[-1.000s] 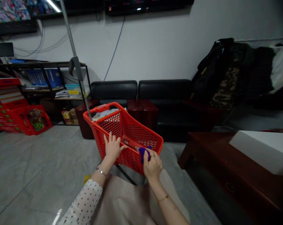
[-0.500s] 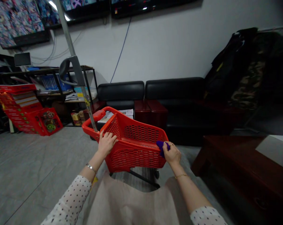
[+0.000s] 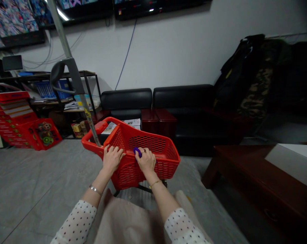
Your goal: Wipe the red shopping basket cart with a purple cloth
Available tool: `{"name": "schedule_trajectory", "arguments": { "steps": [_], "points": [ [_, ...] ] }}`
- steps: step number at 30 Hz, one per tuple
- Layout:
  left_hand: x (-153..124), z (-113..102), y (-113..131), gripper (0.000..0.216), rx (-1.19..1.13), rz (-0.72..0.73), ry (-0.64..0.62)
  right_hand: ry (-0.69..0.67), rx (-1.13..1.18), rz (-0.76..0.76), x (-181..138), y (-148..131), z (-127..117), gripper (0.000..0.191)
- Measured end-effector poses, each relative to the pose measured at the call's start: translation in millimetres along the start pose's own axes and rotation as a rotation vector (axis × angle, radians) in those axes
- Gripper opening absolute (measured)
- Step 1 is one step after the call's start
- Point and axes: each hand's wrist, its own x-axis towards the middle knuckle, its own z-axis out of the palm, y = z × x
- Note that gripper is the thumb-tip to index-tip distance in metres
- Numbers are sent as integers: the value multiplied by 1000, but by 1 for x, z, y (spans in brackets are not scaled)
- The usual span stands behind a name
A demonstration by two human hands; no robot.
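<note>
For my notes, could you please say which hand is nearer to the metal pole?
Left: the left hand is on the red cart, near the metal pole; the right hand, holding a purple cloth, is farther from it along the cart.

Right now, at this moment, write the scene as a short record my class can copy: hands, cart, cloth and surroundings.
Left hand: on the near rim of the red cart, toward its handle end
Right hand: holding a purple cloth at the same rim
Cart: red, open-topped, sides pierced with holes
Pole: grey pole slanting up by the cart's handle; whether fixed to it, cannot tell
Behind: black sofas
Picture left: red boxes on the floor
Picture right: dark wooden table
</note>
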Motion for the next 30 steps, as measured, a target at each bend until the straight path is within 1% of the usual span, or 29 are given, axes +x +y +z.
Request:
{"name": "schedule_trajectory", "arguments": {
  "steps": [2, 4, 6, 7, 8, 9, 10, 11, 12, 15, 16, 18, 19, 21, 22, 23, 24, 26, 27, 28, 29, 30],
  "points": [
    [0, -2, -1, 26, -3, 11, -8, -3, -35, -42, -2, 31, -6, 23],
    [0, -4, -1, 27, -2, 14, -15, 23, -61, -25, -6, 75, -16, 24],
    [0, -5, 2, 26, 1, 2, -16, 59, -62, 45, -9, 117, -25, 27],
    [0, -5, 4, 26, 6, -8, -14, 82, -58, 94, -10, 132, -28, 29],
    [0, -5, 7, 25, 12, -19, -11, 112, -56, 153, -10, 140, -29, 30],
    [0, -5, 10, 25, 17, -29, -7, 146, -55, 211, -10, 142, -29, 32],
    [0, -5, 12, 24, 19, -35, -3, 176, -56, 257, -9, 137, -27, 33],
    [1, -4, 14, 23, 17, -38, 1, 195, -53, 279, -9, 126, -23, 34],
    [2, -4, 16, 23, 12, -41, 6, 198, -38, 270, -8, 110, -19, 34],
    [4, -2, 20, 23, -11, -51, 19, 129, 60, 124, -6, 51, -3, 32],
    [4, -2, 20, 23, -24, -55, 25, 113, 85, 92, -6, 36, 1, 31],
    [2, -1, 19, 22, -67, -44, 45, 93, 96, 57, -5, 18, 5, 29],
    [-2, -1, 17, 23, -97, -20, 58, 86, 87, 42, -5, 17, 6, 28],
    [-11, -2, 10, 31, -154, 48, 101, 73, 71, -3, -5, 25, 5, 26],
    [-17, -3, 4, 36, -172, 64, 145, 75, 69, -23, -5, 32, 5, 25],
    [-24, -5, -4, 40, -181, 50, 209, 84, 72, -33, -4, 39, 5, 25],
    [-29, -7, -13, 42, -182, 3, 289, 94, 77, -34, -4, 46, 5, 26],
    [-35, -14, -36, 47, -167, -180, 463, 106, 91, -27, -3, 55, 6, 27],
    [-35, -18, -49, 51, -159, -264, 492, 101, 98, -24, -2, 58, 7, 27],
    [-32, -22, -62, 55, -150, -321, 487, 89, 105, -22, -1, 61, 8, 28],
    [-28, -26, -73, 58, -147, -333, 429, 74, 111, -20, 0, 64, 9, 29],
    [-22, -29, -83, 60, -147, -315, 340, 61, 119, -18, 1, 67, 10, 30]
  ]
}}
